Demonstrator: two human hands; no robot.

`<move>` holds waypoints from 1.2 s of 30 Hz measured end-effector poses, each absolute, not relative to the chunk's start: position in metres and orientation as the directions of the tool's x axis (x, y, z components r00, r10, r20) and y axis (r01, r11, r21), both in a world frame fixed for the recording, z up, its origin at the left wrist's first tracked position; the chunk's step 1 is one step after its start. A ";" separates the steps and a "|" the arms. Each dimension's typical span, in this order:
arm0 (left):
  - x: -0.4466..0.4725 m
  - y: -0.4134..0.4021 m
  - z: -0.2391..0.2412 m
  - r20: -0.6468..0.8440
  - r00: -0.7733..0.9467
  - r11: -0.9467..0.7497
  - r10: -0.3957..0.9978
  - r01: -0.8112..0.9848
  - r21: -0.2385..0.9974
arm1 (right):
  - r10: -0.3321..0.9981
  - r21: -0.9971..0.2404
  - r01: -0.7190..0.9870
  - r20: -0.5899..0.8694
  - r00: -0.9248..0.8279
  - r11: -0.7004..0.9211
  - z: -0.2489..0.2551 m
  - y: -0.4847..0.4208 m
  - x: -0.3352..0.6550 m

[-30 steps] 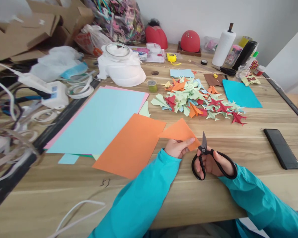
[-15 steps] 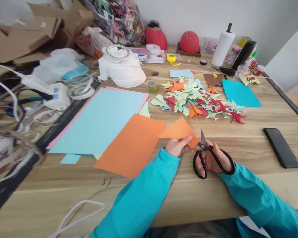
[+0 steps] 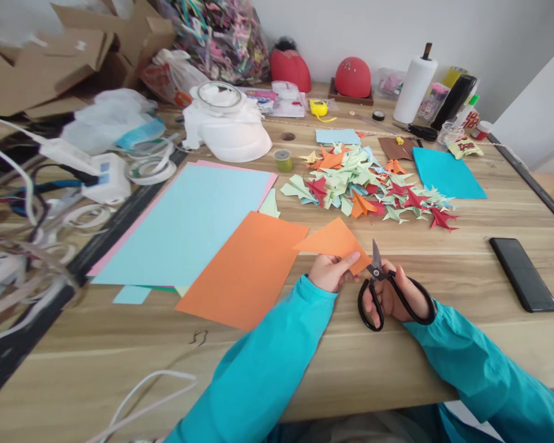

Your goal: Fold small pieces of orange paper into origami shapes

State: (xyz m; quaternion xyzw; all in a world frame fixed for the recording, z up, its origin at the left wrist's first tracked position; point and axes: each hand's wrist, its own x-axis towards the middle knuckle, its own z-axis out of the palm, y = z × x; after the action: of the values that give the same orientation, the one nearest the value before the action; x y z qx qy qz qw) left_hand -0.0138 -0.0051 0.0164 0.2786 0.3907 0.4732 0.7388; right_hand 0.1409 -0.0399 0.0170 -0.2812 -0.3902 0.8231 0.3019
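Note:
Between thumb and fingers, my left hand [image 3: 329,272] pinches a folded piece of orange paper [image 3: 335,235], held just above the wooden table. My right hand [image 3: 397,296] has its fingers through the black handles of a pair of scissors [image 3: 377,274]. The blades are spread, and the right edge of the orange piece lies at them; whether it sits between them is hard to tell. Left of my left hand lies a larger orange sheet [image 3: 249,267], partly over light blue sheets [image 3: 189,221] with pink paper beneath.
A heap of small folded paper shapes [image 3: 351,175] lies beyond my hands. To the right is a black phone [image 3: 523,274], with a blue sheet [image 3: 449,173] behind it. Cables and a power strip [image 3: 106,178] crowd the left side. A yellow tape measure [image 3: 318,109] lies at the back.

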 end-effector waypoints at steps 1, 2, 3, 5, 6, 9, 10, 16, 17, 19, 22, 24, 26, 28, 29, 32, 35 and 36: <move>-0.014 -0.005 0.016 -0.308 0.253 0.395 0.917 -0.477 0.785 | 0.713 -0.811 -0.278 -0.225 -0.663 -0.515 0.018 -0.040 0.141; -0.014 -0.005 0.015 -0.302 0.258 0.392 0.918 -0.473 0.789 | 0.711 -0.806 -0.285 -0.222 -0.667 -0.518 0.019 -0.039 0.140; -0.014 -0.004 0.013 -0.296 0.263 0.390 0.918 -0.467 0.794 | 0.709 -0.800 -0.295 -0.216 -0.671 -0.522 0.020 -0.039 0.140; -0.014 -0.002 0.008 -0.295 0.273 0.393 0.916 -0.451 0.802 | 0.711 -0.792 -0.315 -0.201 -0.674 -0.523 0.022 -0.038 0.139; -0.014 -0.001 0.005 -0.300 0.276 0.398 0.913 -0.443 0.804 | 0.714 -0.792 -0.319 -0.198 -0.672 -0.520 0.022 -0.038 0.139; -0.013 0.002 -0.003 -0.317 0.265 0.406 0.911 -0.435 0.804 | 0.727 -0.808 -0.306 -0.206 -0.655 -0.504 0.023 -0.037 0.137; -0.012 0.002 -0.004 -0.317 0.258 0.403 0.913 -0.434 0.806 | 0.730 -0.811 -0.301 -0.211 -0.649 -0.502 0.023 -0.037 0.137; -0.010 0.000 -0.004 -0.278 0.205 0.339 0.939 -0.396 0.853 | 0.734 -0.788 -0.329 -0.217 -0.644 -0.521 0.020 -0.037 0.136; -0.010 0.000 -0.004 -0.272 0.196 0.329 0.942 -0.386 0.862 | 0.731 -0.782 -0.336 -0.212 -0.649 -0.525 0.020 -0.037 0.136; -0.010 0.000 -0.006 -0.266 0.180 0.316 0.947 -0.372 0.873 | 0.725 -0.772 -0.349 -0.202 -0.658 -0.532 0.021 -0.037 0.136; -0.009 0.000 -0.008 -0.263 0.168 0.309 0.950 -0.379 0.872 | 0.716 -0.766 -0.353 -0.193 -0.671 -0.537 0.022 -0.036 0.137; -0.009 0.001 -0.009 -0.253 0.161 0.298 0.954 -0.394 0.870 | 0.708 -0.772 -0.341 -0.193 -0.679 -0.537 0.022 -0.036 0.138; -0.009 0.002 -0.009 -0.244 0.158 0.288 0.957 -0.409 0.866 | 0.707 -0.781 -0.328 -0.197 -0.679 -0.532 0.022 -0.036 0.138; -0.009 0.002 -0.009 -0.244 0.162 0.290 0.956 -0.412 0.864 | 0.708 -0.786 -0.321 -0.200 -0.677 -0.529 0.022 -0.036 0.139; -0.009 0.003 -0.009 -0.247 0.163 0.294 0.955 -0.409 0.864 | 0.707 -0.786 -0.319 -0.201 -0.678 -0.529 0.022 -0.036 0.139; -0.009 0.002 -0.009 -0.253 0.164 0.298 0.954 -0.398 0.868 | 0.701 -0.780 -0.327 -0.192 -0.687 -0.534 0.024 -0.036 0.140; -0.010 0.002 -0.009 -0.243 0.166 0.291 0.956 -0.396 0.871 | 0.702 -0.784 -0.320 -0.196 -0.685 -0.531 0.025 -0.036 0.140; -0.010 0.002 -0.009 -0.241 0.166 0.289 0.956 -0.395 0.872 | 0.704 -0.790 -0.310 -0.205 -0.680 -0.530 0.026 -0.036 0.140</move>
State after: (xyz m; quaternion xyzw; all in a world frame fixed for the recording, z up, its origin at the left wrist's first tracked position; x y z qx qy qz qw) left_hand -0.0097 0.0017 -0.0091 0.3362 0.4175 0.4925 0.6856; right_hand 0.1403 -0.0364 0.0255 -0.2605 -0.3782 0.8349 0.3034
